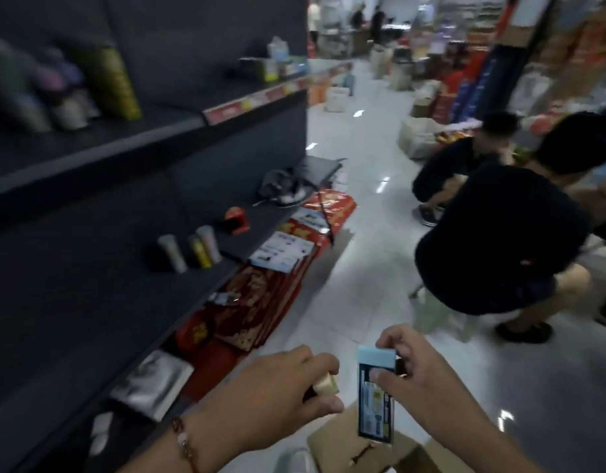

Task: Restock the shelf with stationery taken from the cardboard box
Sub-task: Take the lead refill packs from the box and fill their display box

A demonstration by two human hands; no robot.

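My right hand [417,367] pinches a flat blue stationery pack [376,397] with a pale blue top, held upright above the open cardboard box [349,445] at the bottom edge. To its left, my left hand [284,387] curls round a small cream-coloured item [327,384]; most of that item is hidden by the fingers. The dark shelf unit [131,206] runs along the left side. Both hands hover in front of its lower boards.
The shelves carry tubes [189,250], a red tape dispenser [236,220] and a silver packet [151,380]. Red boxes [281,278] lie on the floor by the shelf. Two crouching people in black [499,247] fill the aisle on the right.
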